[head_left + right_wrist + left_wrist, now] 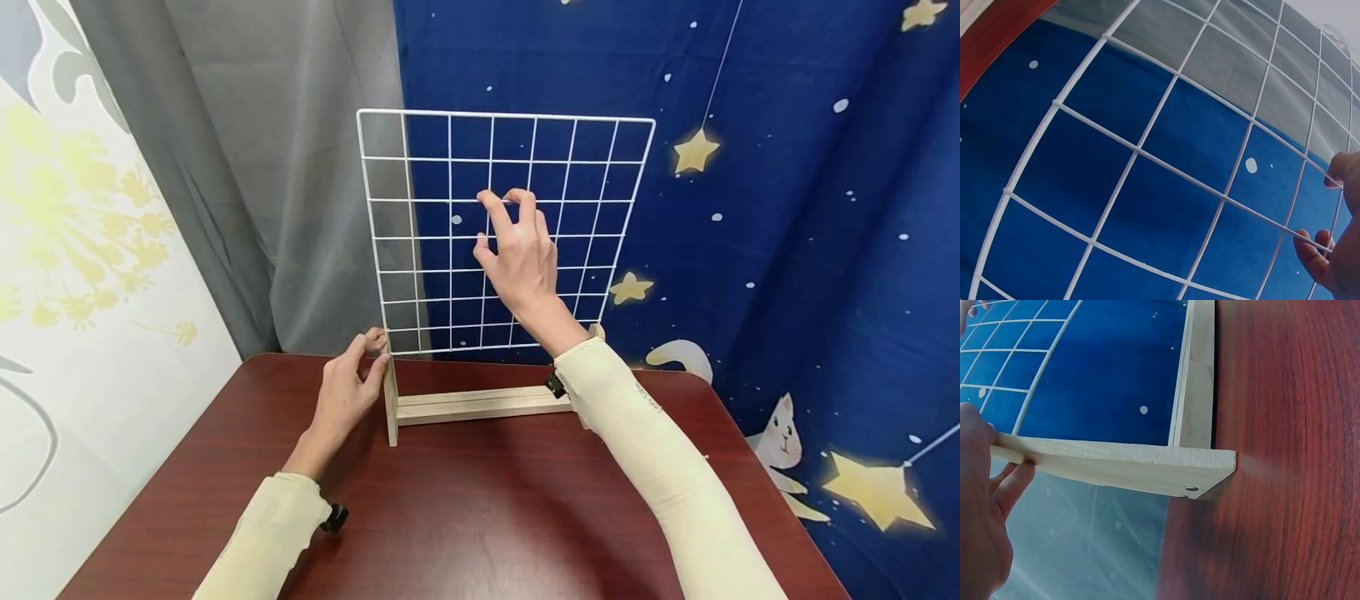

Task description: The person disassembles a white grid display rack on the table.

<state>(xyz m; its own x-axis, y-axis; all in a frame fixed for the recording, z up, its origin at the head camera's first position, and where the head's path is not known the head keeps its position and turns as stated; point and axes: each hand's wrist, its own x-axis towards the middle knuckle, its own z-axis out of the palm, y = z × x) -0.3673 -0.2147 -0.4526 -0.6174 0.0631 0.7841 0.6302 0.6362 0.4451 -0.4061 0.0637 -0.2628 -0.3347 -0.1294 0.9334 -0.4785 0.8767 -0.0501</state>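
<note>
- Grid (450, 200), white wire, one piece, square mesh with rounded upper corners: stands roughly upright at the centre, above the far part of the worktop (480, 517); lower edge well above the crossbar.
- Stand (391, 408), pale wood: rests on the worktop, below the grid; comprises a left upright, a right upright (596, 331) mostly hidden behind the right forearm, and a low crossbar (487, 405) between them. Two screw heads (1192, 489) show on the outer face of the left upright, near its foot.
- Left hand (345, 392): pinches the upper end of the left upright between thumb and fingers, beside the grid's lower left corner. Whether that corner is seated in the wood cannot be told.
- Right hand (522, 254): grasps the grid's wires right of centre, fingers bent through the mesh.
- Sleeves (652, 467), cream, a pair: one on each forearm, each with a small black device (335, 518) at the wrist.
- Grey curtain (225, 167): far left, behind the stand.
- Blue curtain (787, 250), printed with yellow stars and white dots: far side and right.
- White cloth (90, 267), yellow floral print: left of the worktop.
</note>
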